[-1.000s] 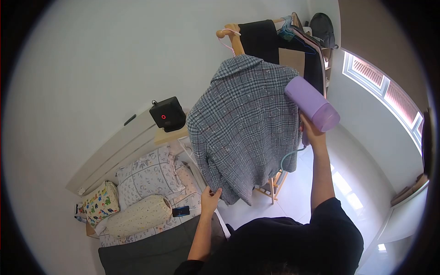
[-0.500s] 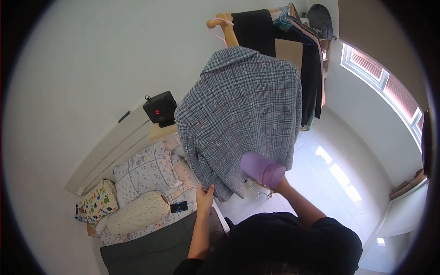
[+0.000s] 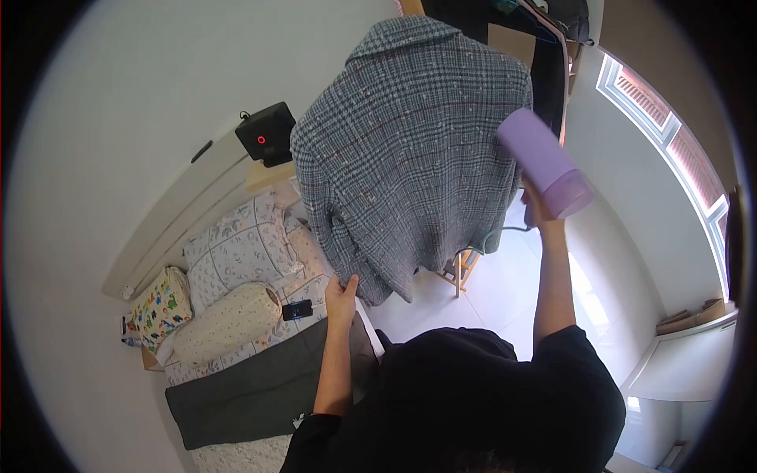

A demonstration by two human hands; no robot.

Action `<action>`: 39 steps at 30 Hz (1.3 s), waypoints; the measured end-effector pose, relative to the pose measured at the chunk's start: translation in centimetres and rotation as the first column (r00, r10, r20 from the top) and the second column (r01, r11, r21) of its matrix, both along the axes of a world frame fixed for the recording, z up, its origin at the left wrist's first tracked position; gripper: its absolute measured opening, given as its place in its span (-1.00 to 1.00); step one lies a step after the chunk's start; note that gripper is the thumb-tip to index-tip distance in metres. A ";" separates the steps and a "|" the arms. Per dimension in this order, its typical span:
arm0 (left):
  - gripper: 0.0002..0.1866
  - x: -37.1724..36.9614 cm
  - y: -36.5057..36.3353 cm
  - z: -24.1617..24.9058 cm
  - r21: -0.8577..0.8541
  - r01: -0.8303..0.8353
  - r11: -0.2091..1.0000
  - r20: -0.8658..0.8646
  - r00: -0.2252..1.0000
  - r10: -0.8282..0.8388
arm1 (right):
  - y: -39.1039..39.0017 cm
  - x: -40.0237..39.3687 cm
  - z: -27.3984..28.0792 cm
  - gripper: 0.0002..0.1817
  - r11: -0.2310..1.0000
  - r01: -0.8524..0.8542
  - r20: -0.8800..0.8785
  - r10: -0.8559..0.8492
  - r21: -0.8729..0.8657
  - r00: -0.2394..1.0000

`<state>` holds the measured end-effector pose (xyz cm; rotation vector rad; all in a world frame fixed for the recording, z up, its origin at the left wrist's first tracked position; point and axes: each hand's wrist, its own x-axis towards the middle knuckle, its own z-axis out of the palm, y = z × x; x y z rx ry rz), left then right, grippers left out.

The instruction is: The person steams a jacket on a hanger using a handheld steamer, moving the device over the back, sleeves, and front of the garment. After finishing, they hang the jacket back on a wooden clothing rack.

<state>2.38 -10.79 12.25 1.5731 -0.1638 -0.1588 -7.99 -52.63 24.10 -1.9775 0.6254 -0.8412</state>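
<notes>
A grey plaid jacket (image 3: 418,142) hangs in front of me with its back towards me. My left hand (image 3: 341,298) pinches the lower end of its left sleeve between thumb and fingers. My right hand (image 3: 539,206) is wrapped round the handle of a purple handheld garment steamer (image 3: 542,158). The steamer's head is tilted up to the left, by the jacket's right sleeve. A thin greenish cord (image 3: 505,230) runs from below the handle towards the jacket's hem. The jacket hides most of the rack behind it.
Dark clothes (image 3: 465,16) hang on a wooden rack behind the jacket. To the left are a bed with a patterned pillow (image 3: 244,244), a bolster (image 3: 225,323) and a phone (image 3: 297,309). A black box with a red light (image 3: 266,134) stands on a ledge by the headboard.
My right hand has carried the steamer up and to the right, from the jacket's lower back to its right sleeve. My left hand keeps hold of the sleeve. The view has tipped down.
</notes>
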 end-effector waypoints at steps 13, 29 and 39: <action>-0.79 -0.1 0.0 -0.2 -0.088 0.019 0.996 0.005 1.000 -0.019 | 12.5 -0.7 -19.6 -0.63 0.649 -0.473 -0.217 0.437 -0.595 0.873; -0.76 -0.4 0.7 0.4 -0.028 -0.031 0.999 0.024 0.999 0.032 | 0.3 1.6 -0.6 -0.82 0.997 -0.037 0.089 0.042 -0.066 0.995; -0.75 -0.4 -0.1 0.6 -0.101 -0.016 0.995 0.016 1.000 0.018 | 7.8 0.0 -20.0 -0.62 0.825 -0.398 -0.217 0.336 -0.402 0.916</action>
